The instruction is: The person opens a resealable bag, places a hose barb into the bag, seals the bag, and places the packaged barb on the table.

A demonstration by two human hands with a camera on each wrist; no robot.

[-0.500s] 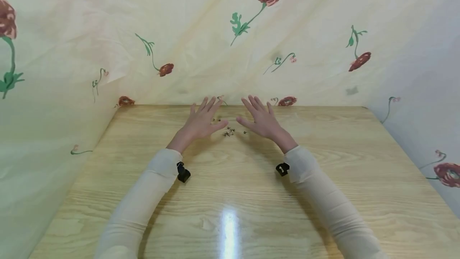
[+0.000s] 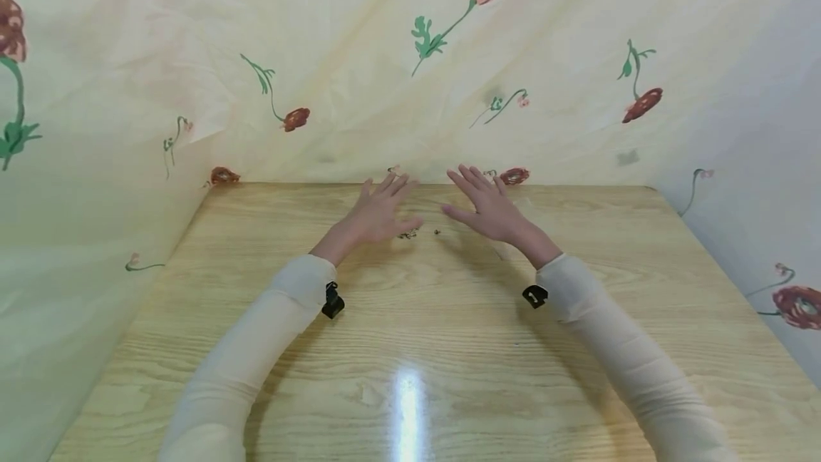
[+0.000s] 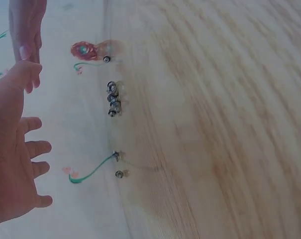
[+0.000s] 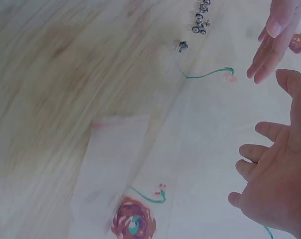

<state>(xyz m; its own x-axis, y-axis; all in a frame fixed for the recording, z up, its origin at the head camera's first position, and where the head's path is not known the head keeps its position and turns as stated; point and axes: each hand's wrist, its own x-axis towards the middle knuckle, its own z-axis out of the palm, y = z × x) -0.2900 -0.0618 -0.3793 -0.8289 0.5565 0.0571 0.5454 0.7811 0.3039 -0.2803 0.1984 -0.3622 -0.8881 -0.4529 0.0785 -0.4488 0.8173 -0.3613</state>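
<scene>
Hovering hands near hardware — wristband illegible

In the head view, the black wrist device at the cuff of the right sleeve bears one small pale mark on its dark face. It is a short, slanted stroke that may be the figure 1, though it is too small and blurred there to be read with certainty. The black holder at the left cuff shows nothing legible, and no other lettering, label, brand or number can be read.
</scene>
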